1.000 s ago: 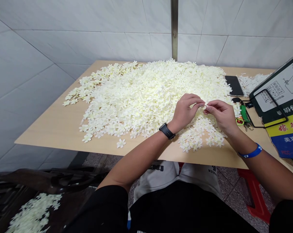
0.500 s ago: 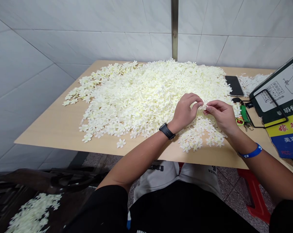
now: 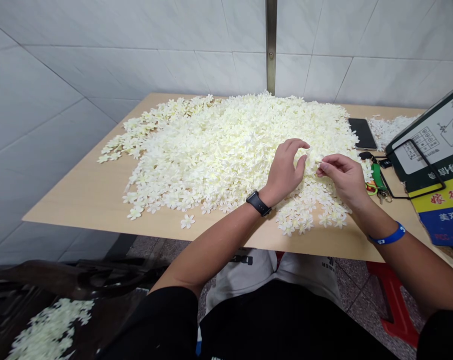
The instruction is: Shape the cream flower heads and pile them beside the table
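Observation:
A wide heap of white artificial flowers (image 3: 226,150) with pale yellow centres covers much of the table. Over its right side is my left hand (image 3: 287,169), thumb and fingers apart, with nothing visible between them. My right hand (image 3: 342,177) faces it a short distance to the right, thumb and fingertips pinched together. Something small and pale shows at those fingertips, too small to name. Below both hands, a thinner spread of flowers (image 3: 301,215) reaches toward the table's near edge. One single flower (image 3: 187,221) lies apart at the front.
On the right are a dark phone (image 3: 362,133), a pile of small white pieces (image 3: 389,127), keys with a green tag (image 3: 378,176), a black wire frame (image 3: 438,170) and a printed box (image 3: 436,150). More flowers (image 3: 48,332) lie lower left; a red stool (image 3: 395,305) stands below the table.
My left thumb and fingers have parted and drawn slightly left and up, away from my right fingertips. My right hand stays pinched in nearly the same place.

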{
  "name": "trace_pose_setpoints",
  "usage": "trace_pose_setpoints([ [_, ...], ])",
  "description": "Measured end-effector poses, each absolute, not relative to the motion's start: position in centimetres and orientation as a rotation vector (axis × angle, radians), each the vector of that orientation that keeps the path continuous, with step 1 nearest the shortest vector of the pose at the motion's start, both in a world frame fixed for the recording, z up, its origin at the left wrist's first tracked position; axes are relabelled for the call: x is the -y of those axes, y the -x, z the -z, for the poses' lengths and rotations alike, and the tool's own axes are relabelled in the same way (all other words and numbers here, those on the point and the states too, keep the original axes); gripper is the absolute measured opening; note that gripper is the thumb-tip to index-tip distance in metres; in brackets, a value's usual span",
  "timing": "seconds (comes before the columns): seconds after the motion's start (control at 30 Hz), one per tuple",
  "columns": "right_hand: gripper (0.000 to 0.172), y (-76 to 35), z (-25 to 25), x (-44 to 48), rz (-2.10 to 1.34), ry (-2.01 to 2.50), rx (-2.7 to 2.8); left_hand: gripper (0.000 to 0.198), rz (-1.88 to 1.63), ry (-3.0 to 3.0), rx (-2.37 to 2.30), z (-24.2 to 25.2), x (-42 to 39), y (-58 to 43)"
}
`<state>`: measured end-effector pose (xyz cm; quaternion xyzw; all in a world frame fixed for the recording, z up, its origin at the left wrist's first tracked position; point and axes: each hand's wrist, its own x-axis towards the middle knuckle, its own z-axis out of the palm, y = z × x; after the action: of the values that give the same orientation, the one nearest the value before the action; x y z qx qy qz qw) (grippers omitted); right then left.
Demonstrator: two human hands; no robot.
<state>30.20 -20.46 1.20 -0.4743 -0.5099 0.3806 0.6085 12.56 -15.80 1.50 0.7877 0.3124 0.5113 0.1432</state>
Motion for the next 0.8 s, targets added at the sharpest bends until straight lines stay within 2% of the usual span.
trace_pose_setpoints([
  [0.33, 0.017, -30.11, -1.44, 20.56, -0.872, 1.088, 1.218, 0.007, -1.496, -2.338, -0.835, -1.42, 16.01, -12.68],
  [0.8, 0.019, -30.24, -1.35, 20.52, -0.855, 1.105, 1.195, 0.009, -1.411, -2.229, -0.799, -1.77, 15.94, -12.63],
])
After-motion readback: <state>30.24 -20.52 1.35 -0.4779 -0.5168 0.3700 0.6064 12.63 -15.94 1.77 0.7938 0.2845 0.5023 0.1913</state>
